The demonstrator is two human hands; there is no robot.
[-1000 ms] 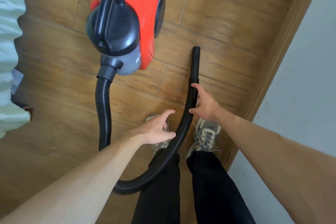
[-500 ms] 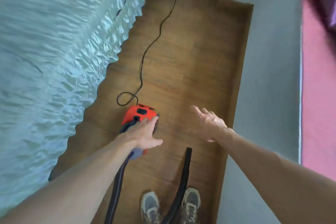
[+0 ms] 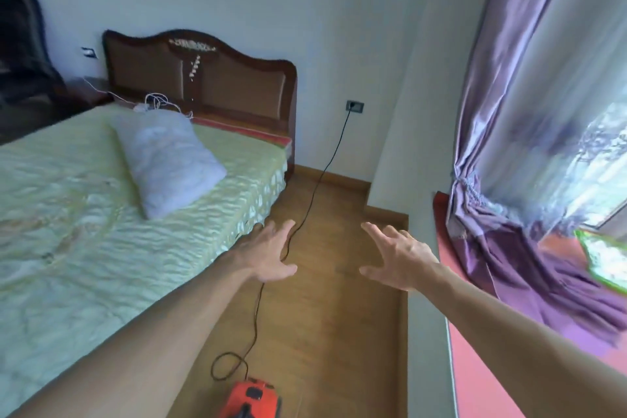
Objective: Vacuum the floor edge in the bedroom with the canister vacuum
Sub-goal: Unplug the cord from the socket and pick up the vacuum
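Two hands, yours, are held out over the wooden floor (image 3: 322, 332) with nothing in either. Left hand (image 3: 268, 254): palm down, fingers straight and spread apart, thumb out to the side, just beside the bed's edge. Right hand (image 3: 400, 258): fingers splayed and lightly bent, thumb apart from them, near the low wall under the window ledge (image 3: 475, 366). One canister vacuum (image 3: 251, 399), red with black fittings, sits on the floor at the bottom edge of your view, below your left forearm and well apart from both hands; only its upper part shows. One black power cord (image 3: 324, 169) loops on the floor just behind the vacuum, passes under your left hand and runs up to a wall socket (image 3: 355, 106) beside the headboard (image 3: 203, 75). One bed (image 3: 84, 231) with a pale green quilted cover fills the left, with a white pillow (image 3: 166, 159) lying on it and a tangle of white cable (image 3: 154, 102) near the headboard. One purple curtain (image 3: 502, 95), gathered and tied, hangs at the right, its tail lying on the red ledge.
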